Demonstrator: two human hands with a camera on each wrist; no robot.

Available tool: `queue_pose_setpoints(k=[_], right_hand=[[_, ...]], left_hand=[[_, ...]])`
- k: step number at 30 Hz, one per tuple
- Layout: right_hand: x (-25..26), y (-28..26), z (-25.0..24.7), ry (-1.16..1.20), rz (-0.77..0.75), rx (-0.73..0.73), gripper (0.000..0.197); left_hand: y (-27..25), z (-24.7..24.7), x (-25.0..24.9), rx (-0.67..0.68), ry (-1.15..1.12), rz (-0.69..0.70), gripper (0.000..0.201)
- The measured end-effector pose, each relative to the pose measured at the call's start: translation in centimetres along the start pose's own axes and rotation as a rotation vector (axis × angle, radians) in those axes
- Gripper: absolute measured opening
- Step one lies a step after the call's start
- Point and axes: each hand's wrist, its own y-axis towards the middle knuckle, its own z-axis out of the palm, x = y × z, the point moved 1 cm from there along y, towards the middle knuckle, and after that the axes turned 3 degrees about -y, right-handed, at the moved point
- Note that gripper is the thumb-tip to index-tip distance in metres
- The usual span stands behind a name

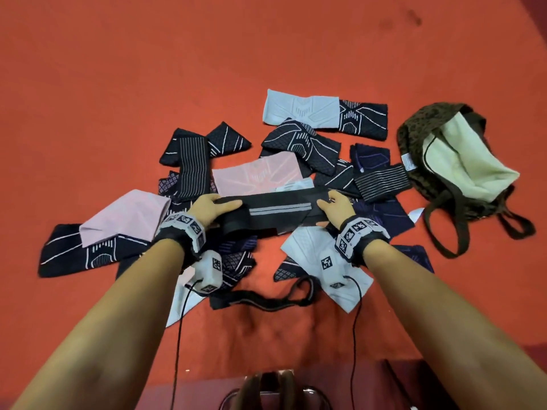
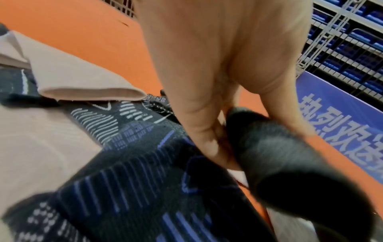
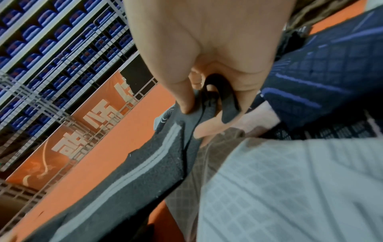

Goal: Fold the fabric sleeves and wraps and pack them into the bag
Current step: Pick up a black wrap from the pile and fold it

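A black wrap with a grey stripe (image 1: 278, 211) is stretched flat between my two hands above the pile. My left hand (image 1: 213, 210) grips its left end, the thumb on top; in the left wrist view the fingers (image 2: 207, 139) curl round the black wrap (image 2: 279, 155). My right hand (image 1: 334, 210) pinches the right end, and in the right wrist view its fingertips (image 3: 186, 104) clamp the folded black wrap (image 3: 145, 172). Under them lie several sleeves: pink (image 1: 124, 220), light blue (image 1: 299, 110), and dark patterned ones (image 1: 302, 146). The brown bag (image 1: 450, 161) lies open at the right, its cream lining showing.
Everything lies on an orange-red floor (image 1: 148, 69). Another black strap (image 1: 266, 301) lies loose nearer me. A striped black wrap (image 1: 381, 180) sits beside the bag's mouth. The bag's handles (image 1: 461, 238) trail toward me. Wire racks and a blue banner (image 2: 342, 122) stand beyond.
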Motion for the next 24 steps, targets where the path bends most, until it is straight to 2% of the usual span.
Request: queue_pose_setpoints(k=[1, 2, 3, 5, 6, 8, 9, 11, 14, 16, 20, 22, 24], right_hand=[[-0.3, 0.1, 0.2, 0.034, 0.013, -0.008, 0.006], [-0.5, 0.1, 0.2, 0.068, 0.021, -0.018, 0.007], [-0.7, 0.2, 0.1, 0.087, 0.031, -0.03, 0.006], [-0.8, 0.3, -0.1, 0.086, 0.044, -0.043, 0.009], [-0.9, 0.4, -0.1, 0.088, 0.049, -0.046, 0.013], [-0.7, 0.3, -0.2, 0.065, 0.031, -0.065, 0.017], [-0.5, 0.3, -0.3, 0.056, 0.006, -0.091, 0.022], [0.5, -0.2, -0.6, 0.034, -0.061, -0.166, 0.029], [3.1, -2.1, -1.4, -0.055, -0.224, -0.255, 0.031], [5.0, -3.9, -1.4, -0.055, -0.325, -0.239, 0.03], [7.8, -8.2, -0.2, -0.094, -0.483, -0.166, 0.023], [8.3, -9.6, 0.5, -0.125, -0.515, -0.134, 0.013], [8.5, -10.4, 1.1, -0.147, -0.528, -0.098, 0.011]], left_hand=[[0.0, 0.0, 0.2, 0.056, -0.067, -0.028, 0.014], [0.1, 0.0, 0.5, 0.1, -0.113, -0.031, 0.018], [0.7, -0.3, 0.9, 0.091, -0.133, -0.014, 0.032], [1.5, -0.6, 1.4, -0.046, -0.059, 0.037, 0.062], [1.8, -0.7, 1.6, -0.138, -0.007, 0.063, 0.064], [1.8, -0.3, 1.3, -0.262, 0.015, 0.091, 0.045], [1.7, -0.1, 1.1, -0.281, -0.006, 0.109, 0.036], [1.0, 0.6, 0.1, -0.281, -0.043, 0.163, 0.024], [0.0, 1.4, -1.7, -0.29, -0.037, 0.253, 0.02], [-0.8, 2.0, -3.2, -0.251, -0.082, 0.283, 0.023], [-3.2, 3.8, -5.6, -0.04, -0.308, 0.269, 0.005], [-4.5, 4.7, -6.6, 0.061, -0.411, 0.251, 0.008], [-5.2, 5.3, -7.2, 0.13, -0.418, 0.251, 0.016]])
